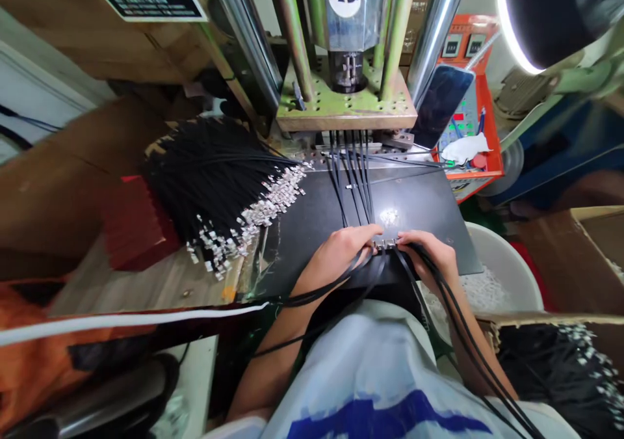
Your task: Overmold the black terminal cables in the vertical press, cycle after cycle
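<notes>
Near the front edge of the dark metal plate (312,231), my left hand (344,250) and my right hand (433,253) pinch the two ends of a short row of small silvery cable connectors (389,244). Black cables (455,319) trail from the row, some over my right forearm and others past my left wrist. Beyond my fingers, several more black cables (358,195) run up the plate to beneath the press's drilled platen (346,110). One small loose-looking metal piece (349,186) shows among them. My fingertips hide the ends of the row.
At left lies a large bundle of black cables with silvery ends (209,166), beside a dark red block (139,224). An orange control box (480,101) with a phone (446,104) stands at right. A white tub (511,263) and a carton of cables (550,374) sit below.
</notes>
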Available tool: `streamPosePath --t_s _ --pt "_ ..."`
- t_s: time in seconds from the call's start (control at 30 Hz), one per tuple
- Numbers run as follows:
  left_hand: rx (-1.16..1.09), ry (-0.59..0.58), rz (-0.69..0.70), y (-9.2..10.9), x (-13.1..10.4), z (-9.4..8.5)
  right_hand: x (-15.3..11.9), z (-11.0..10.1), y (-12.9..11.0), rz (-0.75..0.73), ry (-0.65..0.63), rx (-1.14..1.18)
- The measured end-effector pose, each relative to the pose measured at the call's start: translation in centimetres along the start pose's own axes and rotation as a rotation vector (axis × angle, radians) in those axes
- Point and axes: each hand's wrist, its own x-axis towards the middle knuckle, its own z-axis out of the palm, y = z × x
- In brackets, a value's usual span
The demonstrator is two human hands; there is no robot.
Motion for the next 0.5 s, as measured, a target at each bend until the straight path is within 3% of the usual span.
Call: streamPosePath --t_s 0.13,0.27,0.37,0.5 --pt "-0.163 0.185 0.059 -2.5 -1.0 0.4 0.1 0.1 -1.0 -0.024 -0.045 -0.174" --pt "-0.122 0.429 0.073 -3.1 -2.2 1.4 0.4 -0.3 -1.3 -0.02 -0.107 -0.194" --pt "-0.177 0.481 0.053 -2.8 -2.5 2.6 0.4 -1.1 -0.4 0.059 -0.102 -0.02" --pt "-0.203 0.505 -0.007 -2.3 -2.5 3.2 -0.2 -1.4 0.5 0.114 0.033 0.058"
